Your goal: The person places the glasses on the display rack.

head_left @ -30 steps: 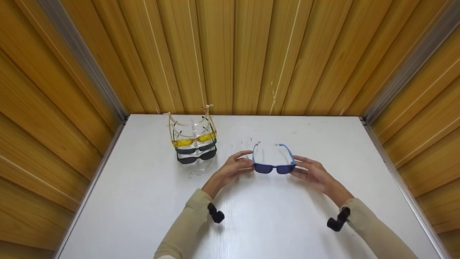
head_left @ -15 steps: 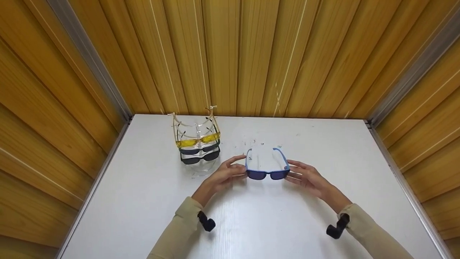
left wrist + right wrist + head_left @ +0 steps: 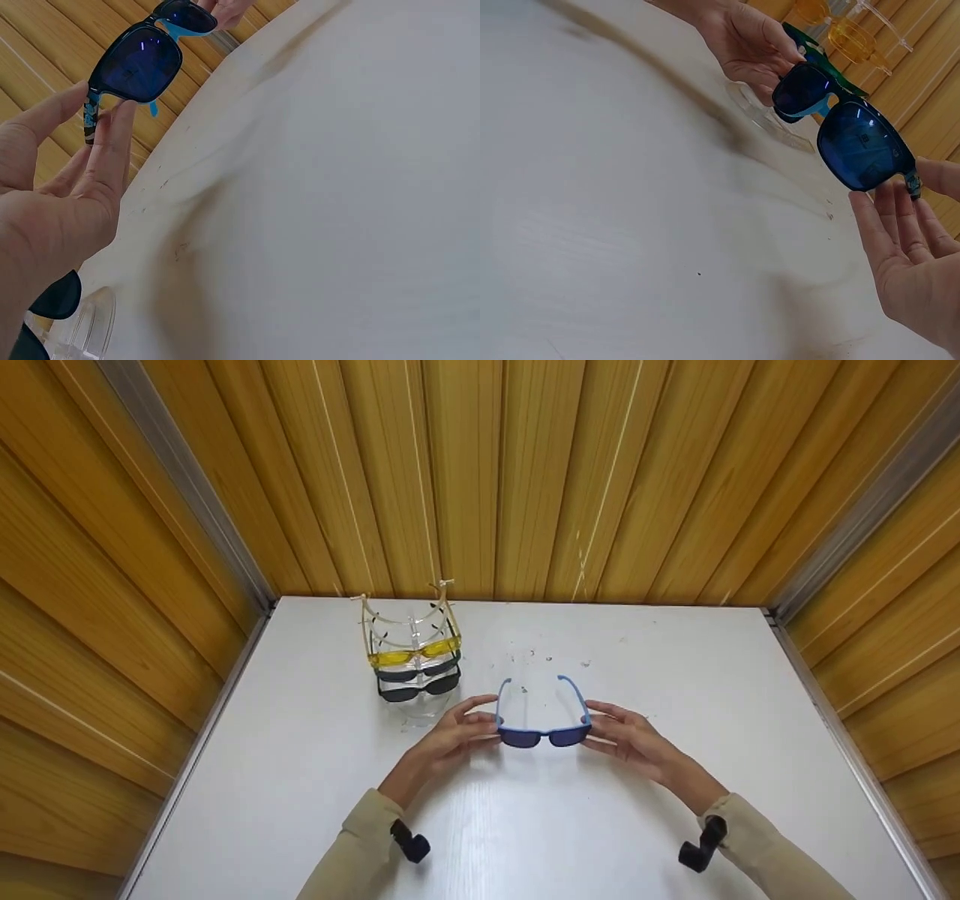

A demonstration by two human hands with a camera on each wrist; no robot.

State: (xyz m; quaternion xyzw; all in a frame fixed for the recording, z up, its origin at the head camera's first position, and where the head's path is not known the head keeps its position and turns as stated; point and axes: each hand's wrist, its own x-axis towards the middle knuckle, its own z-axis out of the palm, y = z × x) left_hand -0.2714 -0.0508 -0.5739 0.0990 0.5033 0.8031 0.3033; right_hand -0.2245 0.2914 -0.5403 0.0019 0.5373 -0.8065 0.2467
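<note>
Blue-framed sunglasses (image 3: 544, 733) with dark lenses are held up over the white table, arms unfolded and pointing away from me. My left hand (image 3: 456, 733) pinches the frame at its left hinge, thumb and fingers on either side, as the left wrist view shows with the patterned hinge end (image 3: 91, 118). At the opposite hinge my right hand (image 3: 630, 741) pinches the frame the same way. In the right wrist view the lens (image 3: 861, 146) faces the camera, with the right fingers (image 3: 874, 229) at its lower corner.
Left of the hands stands a clear display stand (image 3: 421, 711) bearing several glasses. Yellow-lensed glasses (image 3: 390, 658) sit above dark sunglasses (image 3: 441, 684). Wood-patterned walls (image 3: 525, 480) close in the white table (image 3: 570, 840) at the back and sides.
Both hands have brought the blue sunglasses toward me and a little left. The head view has shifted slightly. The glasses on the stand are unchanged.
</note>
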